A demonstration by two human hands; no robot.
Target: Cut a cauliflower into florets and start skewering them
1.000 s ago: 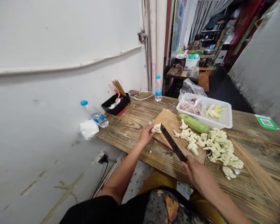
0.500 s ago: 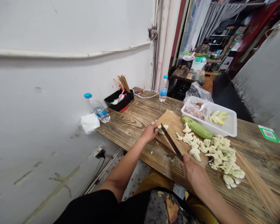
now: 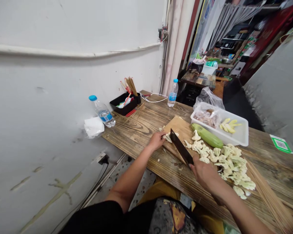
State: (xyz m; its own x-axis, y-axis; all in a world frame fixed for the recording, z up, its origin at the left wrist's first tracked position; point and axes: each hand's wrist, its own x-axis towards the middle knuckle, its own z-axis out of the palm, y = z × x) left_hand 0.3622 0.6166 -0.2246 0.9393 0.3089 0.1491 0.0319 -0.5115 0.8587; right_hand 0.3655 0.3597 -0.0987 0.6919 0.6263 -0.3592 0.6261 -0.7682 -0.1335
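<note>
My left hand (image 3: 156,140) pinches a cauliflower piece (image 3: 168,137) against the near left corner of a wooden cutting board (image 3: 180,128). A dark-bladed knife (image 3: 181,150) is gripped in my right hand (image 3: 205,174), its blade slanting across the board right beside that piece. To the right of the blade lies a heap of cut cauliflower florets (image 3: 224,159), spread from the board onto the wooden table (image 3: 141,130).
A green vegetable (image 3: 207,135) lies against a white tray (image 3: 241,136) holding a plastic bag and yellow pieces. Bamboo skewers (image 3: 268,191) lie at the right. Two water bottles (image 3: 102,111), a black box with sticks (image 3: 125,103) and a tissue pack (image 3: 94,126) sit along the wall.
The knife blade has shifted along the board against the held cauliflower piece and now shows more of its flat side. My view has drifted slightly left; my left hand stays on the piece.
</note>
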